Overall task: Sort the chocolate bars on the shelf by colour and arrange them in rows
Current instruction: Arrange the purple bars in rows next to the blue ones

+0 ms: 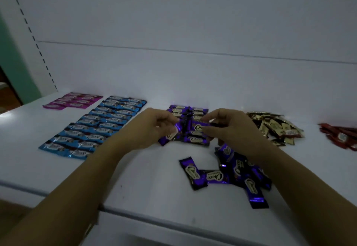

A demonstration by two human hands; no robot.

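Observation:
On the white shelf (135,168), purple chocolate bars lie in two short columns (190,111). My left hand (148,128) pinches one purple bar (170,135) at the near left end of those columns. My right hand (229,126) pinches another purple bar (201,127) on the right column. A loose heap of purple bars (239,170) lies in front of my right forearm, partly hidden by it. Blue bars (96,126) lie in two neat columns at the left, pink bars (74,100) beyond them.
A loose pile of gold bars (276,128) lies right of the purple columns, and red bars (342,135) lie at the far right edge. The shelf's back panel (193,23) rises behind. The shelf's front edge (173,220) runs close below the purple heap.

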